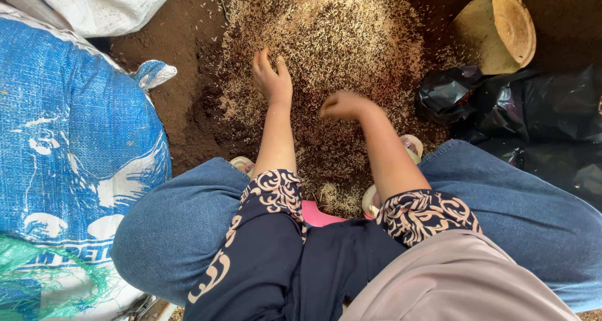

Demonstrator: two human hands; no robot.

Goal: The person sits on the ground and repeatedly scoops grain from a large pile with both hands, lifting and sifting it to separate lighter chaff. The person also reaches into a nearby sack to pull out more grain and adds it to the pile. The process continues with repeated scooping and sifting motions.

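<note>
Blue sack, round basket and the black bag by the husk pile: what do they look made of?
Blue sack: woven plastic, by its fine weave and printed face. Round basket: likely woven plant fibre, tan, matte, coiled base. Black bag: thin plastic film, glossy and crinkled.

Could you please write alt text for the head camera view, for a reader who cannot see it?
Seen from above, a seated person in jeans reaches both hands into a heap of husks on dark soil: the left hand lies flat and open, the right hand is curled. A blue woven sack stands at left; a woven basket and black plastic bag at right.
</note>
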